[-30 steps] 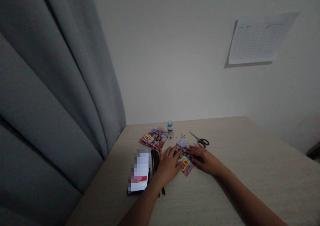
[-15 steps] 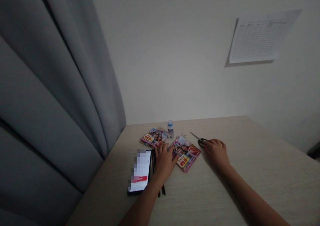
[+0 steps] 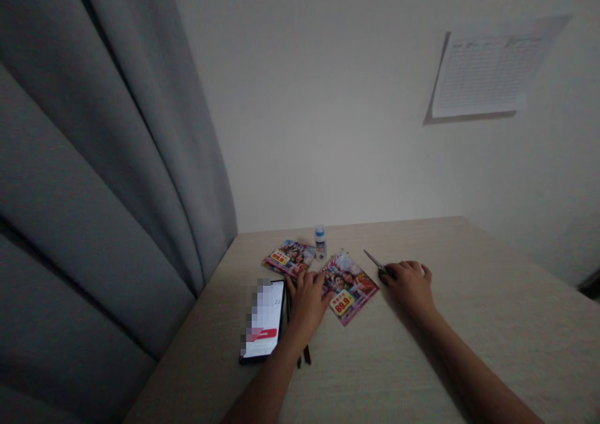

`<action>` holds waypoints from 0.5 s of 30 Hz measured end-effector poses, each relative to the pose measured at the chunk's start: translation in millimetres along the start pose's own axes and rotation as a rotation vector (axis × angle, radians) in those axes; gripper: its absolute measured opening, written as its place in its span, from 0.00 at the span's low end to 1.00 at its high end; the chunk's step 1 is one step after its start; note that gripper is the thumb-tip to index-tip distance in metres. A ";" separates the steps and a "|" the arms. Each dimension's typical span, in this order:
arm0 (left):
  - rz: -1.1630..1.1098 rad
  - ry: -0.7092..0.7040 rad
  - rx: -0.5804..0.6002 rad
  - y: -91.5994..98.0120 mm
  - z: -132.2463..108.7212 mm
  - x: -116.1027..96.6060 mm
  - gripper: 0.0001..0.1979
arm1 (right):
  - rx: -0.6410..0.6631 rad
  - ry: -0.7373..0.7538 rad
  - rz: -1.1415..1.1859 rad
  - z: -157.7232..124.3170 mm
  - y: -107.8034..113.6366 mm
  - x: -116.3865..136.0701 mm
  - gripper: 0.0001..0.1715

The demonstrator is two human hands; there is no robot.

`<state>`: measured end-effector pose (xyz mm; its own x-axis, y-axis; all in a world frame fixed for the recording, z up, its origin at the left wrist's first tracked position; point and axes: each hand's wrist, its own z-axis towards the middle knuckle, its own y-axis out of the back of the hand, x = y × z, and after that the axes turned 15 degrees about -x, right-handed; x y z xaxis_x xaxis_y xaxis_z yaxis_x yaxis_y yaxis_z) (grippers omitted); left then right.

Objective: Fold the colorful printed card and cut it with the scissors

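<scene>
My left hand lies palm down between the phone and the nearer printed leaflet, with its fingers spread. Its thumb touches the leaflet's left edge, and its other fingers cover part of two thin black sticks. A pair of scissors rests on the table with its blades pointing up and left. My right hand is closed over its dark handles. Beyond my left hand, a second colourful leaflet lies next to an upright small white bottle with a blue cap.
A phone with a lit screen lies left of my left hand on the pale wooden table. A grey curtain hangs along the left side. On the wall behind is a printed sheet.
The scissors have shifted slightly right together with my right hand, away from the nearer leaflet. That leaflet has turned or slid a little. My left hand stays almost in place.
</scene>
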<state>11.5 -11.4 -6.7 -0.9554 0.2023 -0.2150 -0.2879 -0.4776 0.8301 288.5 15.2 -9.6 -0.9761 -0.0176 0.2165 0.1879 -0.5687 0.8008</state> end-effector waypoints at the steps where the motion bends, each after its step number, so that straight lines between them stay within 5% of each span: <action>1: 0.001 0.002 0.002 -0.3 0.1 -0.2 0.23 | 0.009 -0.001 -0.009 0.2 -0.4 0.6 0.17; 15: -0.052 -0.002 -0.025 -0.5 -0.4 -2.2 0.22 | 0.066 0.079 -0.137 -2.6 -0.9 2.2 0.21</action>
<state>13.8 -11.9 -6.8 -0.9389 0.2290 -0.2570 -0.3391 -0.4871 0.8048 286.0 13.5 -11.3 -0.9981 -0.0094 0.0605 0.0567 -0.5152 0.8552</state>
